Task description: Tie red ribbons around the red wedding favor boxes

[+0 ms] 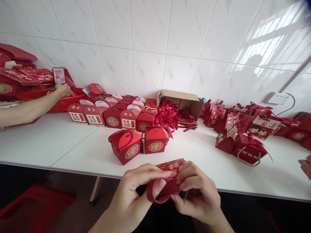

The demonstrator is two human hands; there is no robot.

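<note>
At the table's front edge I hold a red gift box [170, 166] with pale printed characters on its face. My left hand [139, 184] grips its left side, the thumb passing through a looped red strap [152, 192] at the near end. Fingers of my right hand [198, 187] pinch the box's right side close to where the strap meets it. The box's underside and far side are hidden by my hands. Just beyond stand two finished-looking red boxes, one with a rope handle [126, 147] and one with gold lettering [155, 140].
Rows of red boxes [113, 118] stand by the wall, beside a cardboard carton [181, 95] and a heap of red ribbons [167, 113]. More gift boxes [250, 150] are at right. A co-worker's arm [41, 105] reaches into a red basin [59, 105]; another person's hand [306, 165] shows at right.
</note>
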